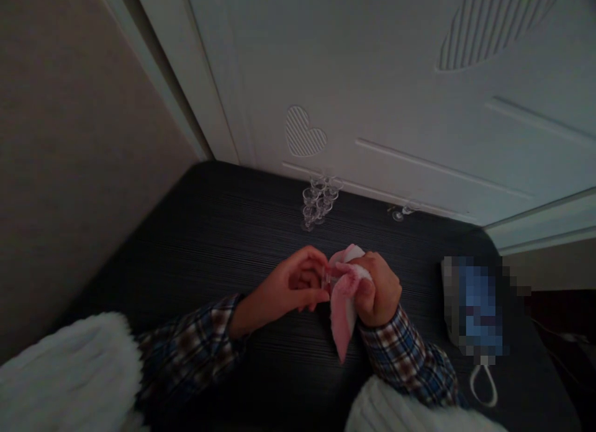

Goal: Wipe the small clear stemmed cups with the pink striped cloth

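My left hand (300,280) pinches a small clear glass (326,278) between thumb and fingers. Most of that glass is hidden by the fingers and the cloth. My right hand (379,289) is closed around a pink and white cloth (343,305), whose end hangs down toward the table. The cloth meets the glass between the two hands. Beyond my left hand, several small stemmed glasses (319,199) stand in a tight cluster near the white panel.
Another small glass (404,212) lies tipped over at the back right of the dark table (186,233). A blurred-out blue object (479,308) with a white strap loop (484,385) sits at the right. A white panel (395,109) with heart patterns borders the back.
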`<state>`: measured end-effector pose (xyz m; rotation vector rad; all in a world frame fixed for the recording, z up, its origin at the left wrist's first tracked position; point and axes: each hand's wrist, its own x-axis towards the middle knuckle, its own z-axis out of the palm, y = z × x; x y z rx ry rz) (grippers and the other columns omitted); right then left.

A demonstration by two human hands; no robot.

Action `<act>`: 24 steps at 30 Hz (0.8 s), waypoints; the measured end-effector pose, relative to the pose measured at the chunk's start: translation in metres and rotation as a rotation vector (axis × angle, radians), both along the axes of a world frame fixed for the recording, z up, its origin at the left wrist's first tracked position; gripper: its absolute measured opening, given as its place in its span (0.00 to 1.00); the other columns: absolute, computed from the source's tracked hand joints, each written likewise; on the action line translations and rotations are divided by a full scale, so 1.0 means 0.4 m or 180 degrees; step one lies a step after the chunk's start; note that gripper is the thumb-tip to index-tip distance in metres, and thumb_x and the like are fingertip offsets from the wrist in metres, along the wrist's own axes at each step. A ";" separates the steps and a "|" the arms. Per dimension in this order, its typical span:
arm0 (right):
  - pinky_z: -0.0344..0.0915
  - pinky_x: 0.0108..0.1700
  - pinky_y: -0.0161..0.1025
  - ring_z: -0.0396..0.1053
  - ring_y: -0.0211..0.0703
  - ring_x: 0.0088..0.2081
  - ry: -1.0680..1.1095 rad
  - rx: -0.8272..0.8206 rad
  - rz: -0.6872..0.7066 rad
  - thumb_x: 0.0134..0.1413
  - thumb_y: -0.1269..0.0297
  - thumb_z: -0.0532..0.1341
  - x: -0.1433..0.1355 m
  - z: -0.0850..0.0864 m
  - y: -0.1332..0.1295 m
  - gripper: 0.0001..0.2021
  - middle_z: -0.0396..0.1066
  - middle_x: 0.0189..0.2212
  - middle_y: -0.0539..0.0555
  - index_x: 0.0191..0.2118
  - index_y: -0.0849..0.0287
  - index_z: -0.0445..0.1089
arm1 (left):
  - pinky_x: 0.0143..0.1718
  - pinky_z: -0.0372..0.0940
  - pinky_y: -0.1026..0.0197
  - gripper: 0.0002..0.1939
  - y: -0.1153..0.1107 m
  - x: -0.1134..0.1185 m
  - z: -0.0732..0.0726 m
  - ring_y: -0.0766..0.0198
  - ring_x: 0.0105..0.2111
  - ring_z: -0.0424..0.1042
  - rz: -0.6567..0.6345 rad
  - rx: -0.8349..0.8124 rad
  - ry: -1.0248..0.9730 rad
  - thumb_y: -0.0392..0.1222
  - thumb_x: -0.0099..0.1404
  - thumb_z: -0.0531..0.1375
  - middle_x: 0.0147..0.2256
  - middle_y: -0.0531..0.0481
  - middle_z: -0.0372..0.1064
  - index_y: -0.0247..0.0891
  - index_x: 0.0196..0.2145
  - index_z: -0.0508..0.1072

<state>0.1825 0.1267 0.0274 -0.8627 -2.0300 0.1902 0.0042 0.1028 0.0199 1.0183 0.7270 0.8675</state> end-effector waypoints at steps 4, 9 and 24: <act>0.63 0.34 0.39 0.68 0.41 0.31 0.0153 -0.0149 -0.0019 0.60 0.63 0.44 0.003 0.000 0.002 0.16 0.70 0.29 0.53 0.37 0.58 0.67 | 0.15 0.55 0.73 0.18 0.002 -0.001 0.004 0.75 0.19 0.63 0.0088 0.0011 -0.0096 0.37 0.53 0.62 0.31 0.54 0.66 0.39 0.40 0.61; 0.63 0.34 0.40 0.67 0.43 0.33 -0.0271 -0.0248 0.0208 0.54 0.55 0.52 -0.001 -0.001 0.011 0.13 0.68 0.30 0.54 0.40 0.58 0.65 | 0.15 0.54 0.74 0.14 0.013 -0.014 0.007 0.78 0.18 0.60 0.0317 -0.0018 -0.0265 0.34 0.54 0.61 0.27 0.56 0.63 0.38 0.40 0.65; 0.62 0.46 0.45 0.64 0.45 0.44 -0.0620 -0.0702 0.0446 0.60 0.66 0.47 -0.019 0.000 0.021 0.16 0.67 0.44 0.56 0.53 0.57 0.58 | 0.19 0.53 0.73 0.11 0.025 -0.030 0.024 0.76 0.21 0.56 0.0700 0.0197 -0.0166 0.33 0.50 0.64 0.25 0.57 0.57 0.36 0.33 0.68</act>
